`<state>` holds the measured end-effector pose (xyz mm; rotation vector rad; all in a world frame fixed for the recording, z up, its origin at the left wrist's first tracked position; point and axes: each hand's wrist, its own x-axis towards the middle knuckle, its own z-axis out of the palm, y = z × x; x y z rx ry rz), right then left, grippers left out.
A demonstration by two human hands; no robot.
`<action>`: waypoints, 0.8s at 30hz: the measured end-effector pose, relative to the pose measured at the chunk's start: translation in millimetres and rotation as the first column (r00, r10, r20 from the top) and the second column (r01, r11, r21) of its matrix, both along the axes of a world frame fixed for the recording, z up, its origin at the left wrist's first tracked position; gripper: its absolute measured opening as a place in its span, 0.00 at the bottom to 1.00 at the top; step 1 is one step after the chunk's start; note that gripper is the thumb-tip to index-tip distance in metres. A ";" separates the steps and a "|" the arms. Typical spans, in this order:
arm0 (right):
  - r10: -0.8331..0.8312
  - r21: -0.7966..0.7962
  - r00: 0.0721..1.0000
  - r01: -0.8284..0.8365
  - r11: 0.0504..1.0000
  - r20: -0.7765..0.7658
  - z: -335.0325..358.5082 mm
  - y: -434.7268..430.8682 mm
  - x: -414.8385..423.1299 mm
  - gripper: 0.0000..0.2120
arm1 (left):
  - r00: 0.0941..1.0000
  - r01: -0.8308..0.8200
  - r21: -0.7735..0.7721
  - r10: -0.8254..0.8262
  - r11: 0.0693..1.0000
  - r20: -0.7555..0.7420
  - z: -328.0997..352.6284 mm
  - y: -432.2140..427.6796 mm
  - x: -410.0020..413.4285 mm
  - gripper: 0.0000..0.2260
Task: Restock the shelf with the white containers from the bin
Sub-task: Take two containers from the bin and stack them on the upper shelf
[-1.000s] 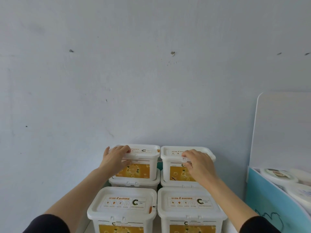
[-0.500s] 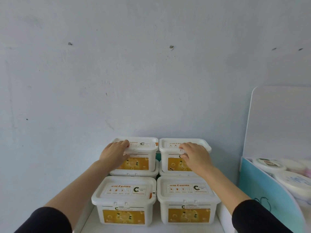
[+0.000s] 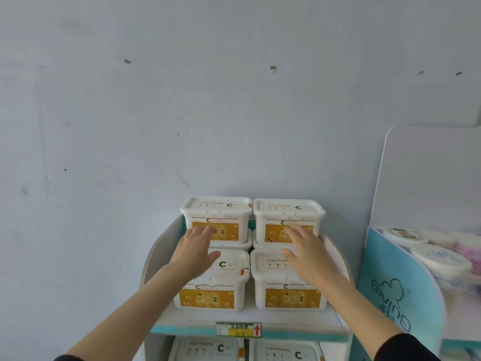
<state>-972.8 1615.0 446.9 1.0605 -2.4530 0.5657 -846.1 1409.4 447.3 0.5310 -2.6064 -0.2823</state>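
White plastic tubs under both palms. Left hand (image 3: 194, 252) open, fingers straight and spread, over lid of front-left container (image 3: 210, 287); fingertips up by orange label of back-left container (image 3: 216, 217). Right hand (image 3: 308, 252) likewise open, mirrored over front-right container (image 3: 289, 290), fingertips by back-right container (image 3: 289, 220). Nothing gripped; contact with the tubs not clear from this angle. Probably flat-handed to square up or check the rows rather than to lift.

Back pair stacked two high on under-tubs, only rims showing; front pair single. Likely stepped so every label faces out. All four butted side by side, filling top shelf (image 3: 247, 317) between its curved side walls. Yellow price tag (image 3: 238, 330) on front lip. Lower containers (image 3: 205, 347) of same kind on level below. Bin out of view. Round tubs (image 3: 406, 235) on neighbouring blue display (image 3: 398, 282), well apart.
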 end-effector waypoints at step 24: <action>-0.127 0.163 0.963 0.089 0.983 0.238 -93.2 109.5 143.9 0.28 | 0.973 0.150 0.252 -0.188 0.956 0.137 -109.1 103.2 109.9 0.18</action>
